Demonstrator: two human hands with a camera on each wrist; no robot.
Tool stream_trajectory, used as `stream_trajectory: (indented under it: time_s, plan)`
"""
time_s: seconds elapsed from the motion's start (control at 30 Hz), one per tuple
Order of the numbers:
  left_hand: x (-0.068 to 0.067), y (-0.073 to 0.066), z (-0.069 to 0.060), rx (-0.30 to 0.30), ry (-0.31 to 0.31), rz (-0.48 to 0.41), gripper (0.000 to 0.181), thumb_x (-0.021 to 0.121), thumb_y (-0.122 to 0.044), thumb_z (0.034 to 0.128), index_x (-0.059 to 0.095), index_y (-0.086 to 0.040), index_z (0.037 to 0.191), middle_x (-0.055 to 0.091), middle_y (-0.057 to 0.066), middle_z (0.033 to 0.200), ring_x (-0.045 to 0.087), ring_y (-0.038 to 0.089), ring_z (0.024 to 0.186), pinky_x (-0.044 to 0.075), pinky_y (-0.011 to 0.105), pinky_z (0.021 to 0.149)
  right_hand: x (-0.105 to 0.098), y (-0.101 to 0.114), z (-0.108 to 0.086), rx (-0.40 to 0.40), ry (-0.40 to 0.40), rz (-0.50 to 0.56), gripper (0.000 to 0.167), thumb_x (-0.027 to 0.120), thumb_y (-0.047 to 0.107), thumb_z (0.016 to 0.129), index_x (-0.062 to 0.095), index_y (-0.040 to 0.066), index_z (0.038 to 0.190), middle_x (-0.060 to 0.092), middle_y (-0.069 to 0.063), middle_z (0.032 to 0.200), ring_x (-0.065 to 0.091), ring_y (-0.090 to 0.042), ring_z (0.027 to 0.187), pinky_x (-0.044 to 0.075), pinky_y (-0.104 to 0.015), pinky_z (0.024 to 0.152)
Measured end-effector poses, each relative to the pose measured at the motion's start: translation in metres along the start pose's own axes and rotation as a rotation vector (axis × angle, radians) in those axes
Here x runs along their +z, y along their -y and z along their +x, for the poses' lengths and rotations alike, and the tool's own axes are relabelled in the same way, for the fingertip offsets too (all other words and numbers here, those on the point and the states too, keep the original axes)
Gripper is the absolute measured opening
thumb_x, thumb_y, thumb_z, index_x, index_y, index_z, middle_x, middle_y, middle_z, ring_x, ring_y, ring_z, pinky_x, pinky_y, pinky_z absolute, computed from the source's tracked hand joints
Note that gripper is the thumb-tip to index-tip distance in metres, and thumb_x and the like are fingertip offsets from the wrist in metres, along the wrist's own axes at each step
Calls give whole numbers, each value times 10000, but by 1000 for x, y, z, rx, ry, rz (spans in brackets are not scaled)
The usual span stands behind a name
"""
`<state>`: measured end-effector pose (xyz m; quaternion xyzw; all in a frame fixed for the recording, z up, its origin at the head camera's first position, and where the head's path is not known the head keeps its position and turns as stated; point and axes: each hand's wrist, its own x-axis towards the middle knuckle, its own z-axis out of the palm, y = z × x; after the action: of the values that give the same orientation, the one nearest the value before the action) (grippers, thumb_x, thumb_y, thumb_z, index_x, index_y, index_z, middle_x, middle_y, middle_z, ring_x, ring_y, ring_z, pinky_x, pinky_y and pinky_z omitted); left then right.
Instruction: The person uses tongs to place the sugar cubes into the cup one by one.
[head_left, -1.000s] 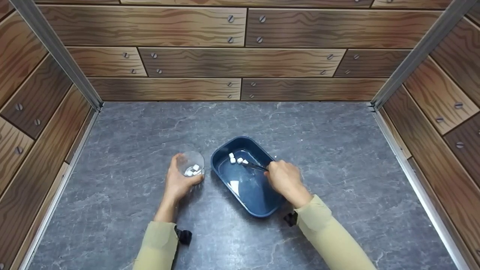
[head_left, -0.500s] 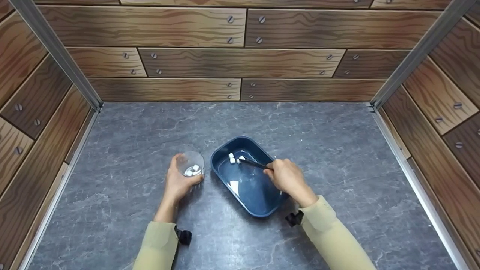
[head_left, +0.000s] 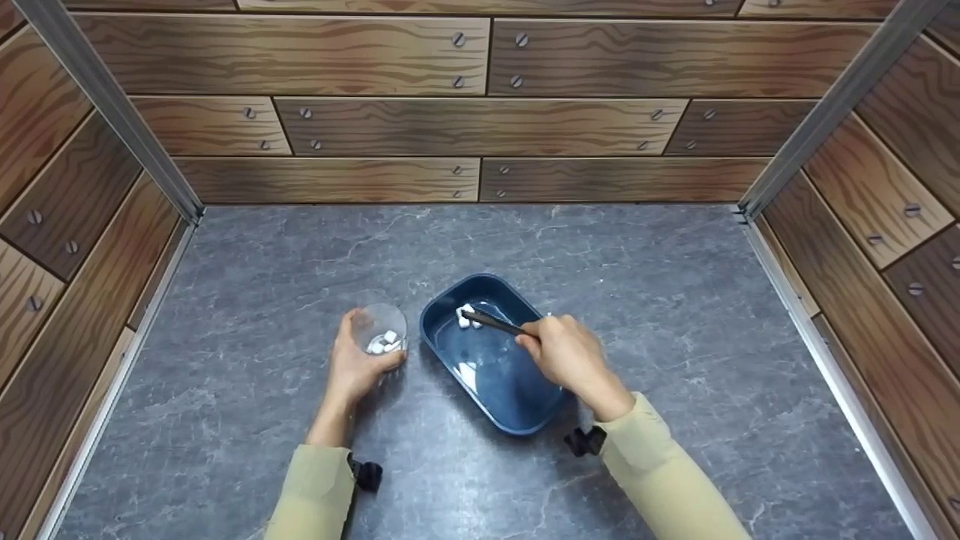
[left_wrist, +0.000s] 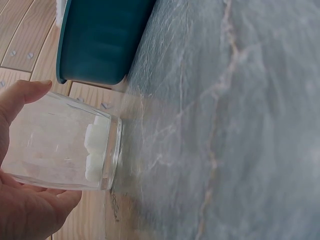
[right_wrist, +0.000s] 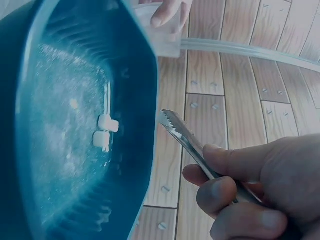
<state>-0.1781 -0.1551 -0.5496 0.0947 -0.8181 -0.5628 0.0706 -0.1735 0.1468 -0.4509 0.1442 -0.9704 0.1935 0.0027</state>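
My left hand (head_left: 358, 367) grips a clear glass (head_left: 380, 315) upright on the tabletop, thumb on one side and fingers on the other. Several small white cubes (left_wrist: 95, 150) lie in the bottom of the glass. My right hand (head_left: 574, 360) holds a pair of metal tongs (right_wrist: 192, 150) with serrated tips, reaching over the right wall of a blue tub (head_left: 499, 390). More white cubes (right_wrist: 102, 131) sit on the tub's floor near its far end; in the head view the tong tips partly cover them. Between the tips I see no cube in the right wrist view.
The grey marbled tabletop (head_left: 262, 262) lies under everything. Wood-print panels (head_left: 390, 124) stand behind and along both sides, with metal rails (head_left: 825, 127) at the corners. The glass stands just left of the tub, a narrow gap between them.
The tongs have moved left inside the tub, their tips now over the cubes at the left of the group. My left hand and the glass stay put.
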Motion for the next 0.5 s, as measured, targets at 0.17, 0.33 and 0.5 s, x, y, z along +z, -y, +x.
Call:
stream_trajectory:
  time_s: [0.17, 0.33, 0.5]
  plan:
    - [-1, 1, 1, 20, 5, -11, 983, 897, -87, 588, 367, 1, 1411, 531, 226, 1349, 463, 381, 1261, 336, 458, 1081, 0, 12, 0, -31, -4, 32, 139, 692, 243, 924, 740, 179, 810, 501, 54, 564, 458, -159, 493, 363, -318, 446]
    - [0, 1, 1, 13, 2, -2, 999, 900, -100, 587, 360, 3, 1421, 531, 225, 1351, 461, 379, 1266, 330, 453, 1088, 0, 24, 1, -89, -30, 32, 193, 689, 244, 923, 688, 188, 739, 467, 73, 552, 457, -162, 511, 361, -327, 450]
    - [1, 0, 0, 2, 4, -5, 1015, 896, -105, 584, 351, -3, 1434, 526, 222, 1360, 456, 377, 1270, 323, 453, 1094, 2, 37, 2, -163, -66, 30, 202, 681, 250, 930, 673, 187, 738, 463, 80, 551, 457, -150, 501, 367, -323, 440]
